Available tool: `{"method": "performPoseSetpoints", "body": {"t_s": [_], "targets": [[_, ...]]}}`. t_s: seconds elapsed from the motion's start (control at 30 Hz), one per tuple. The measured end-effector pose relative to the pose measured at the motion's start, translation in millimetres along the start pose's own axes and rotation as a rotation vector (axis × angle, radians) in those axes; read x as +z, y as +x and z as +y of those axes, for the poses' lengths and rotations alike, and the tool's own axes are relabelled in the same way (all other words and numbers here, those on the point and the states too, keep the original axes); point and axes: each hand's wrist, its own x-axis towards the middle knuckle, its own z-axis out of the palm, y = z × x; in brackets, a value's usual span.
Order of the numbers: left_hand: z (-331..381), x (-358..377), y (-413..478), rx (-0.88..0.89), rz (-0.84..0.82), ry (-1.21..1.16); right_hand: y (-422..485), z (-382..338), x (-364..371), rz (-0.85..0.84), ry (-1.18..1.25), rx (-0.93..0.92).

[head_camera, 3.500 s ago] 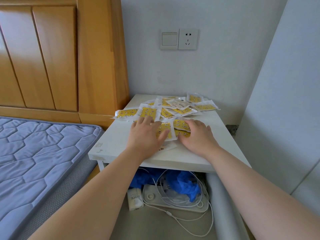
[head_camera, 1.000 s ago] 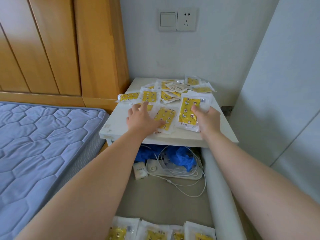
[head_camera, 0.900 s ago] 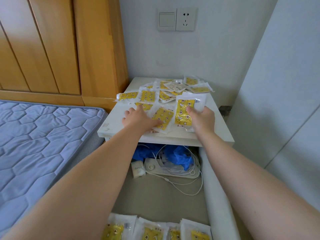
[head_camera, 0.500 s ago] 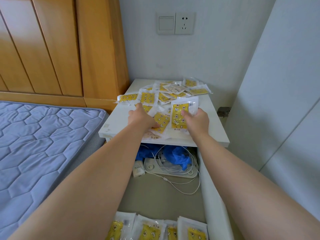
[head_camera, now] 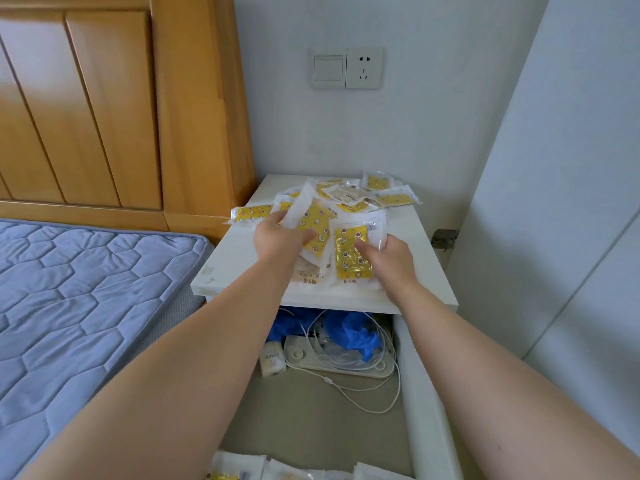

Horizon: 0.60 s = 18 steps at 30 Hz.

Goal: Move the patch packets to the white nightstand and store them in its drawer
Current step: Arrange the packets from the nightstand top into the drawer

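Packets point(head_camera: 394, 199) mostly lie atop the nightstand point(head_camera: 415, 271), few in its drawer point(head_camera: 424, 431); left hand point(head_camera: 277, 239), right hand point(head_camera: 391, 259) each grip some

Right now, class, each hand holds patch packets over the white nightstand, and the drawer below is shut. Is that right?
No. The drawer is pulled open, not shut: the head view shows a white cable lying in it. The left hand and right hand hold patch packets over the white nightstand.
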Motion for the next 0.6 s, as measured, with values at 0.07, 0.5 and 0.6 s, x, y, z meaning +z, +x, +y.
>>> {"method": "performPoseSetpoints", "body": {"t_s": [0.07, 0.5, 0.6], "targets": [[6, 5, -3, 0.077, -0.005, -0.057, 3, 3, -3, -0.015, 0.099, 0.026], [-12, 15, -9, 0.153, -0.494, 0.08, 8, 4, -19, -0.105, 0.602, 0.241], [-7, 15, -14, 0.217, -0.572, 0.204, 8, 3, -18, -0.101, 0.6, 0.237]]}}
